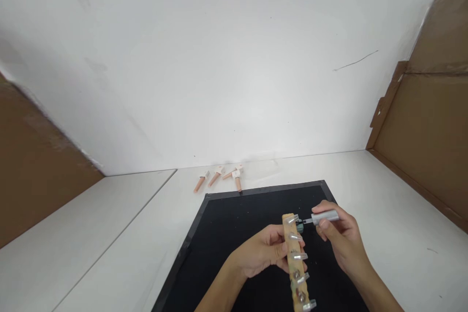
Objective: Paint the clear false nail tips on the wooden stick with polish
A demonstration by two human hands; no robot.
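Observation:
My left hand (261,252) grips a light wooden strip (290,248), its thumb on the near face and its fingers behind. Several clear false nail tips (299,256) stick out from the strip toward the right. In my right hand (341,239) is a nail polish brush with a silver handle (324,217), pinched between thumb and fingers. The brush points left, its dark end beside the topmost nail tip. A small greenish piece (300,227) sits there too, partly hidden; I cannot make out what it is. Whether the bristles touch the nail tip is unclear.
Under my hands lies a black mat (226,234) with a grey border on a white table (139,234). Behind it lie several peach-coloured tapered sticks with white ends (215,178). A white wall (234,58) rises behind, with brown cardboard panels (431,122) at both sides.

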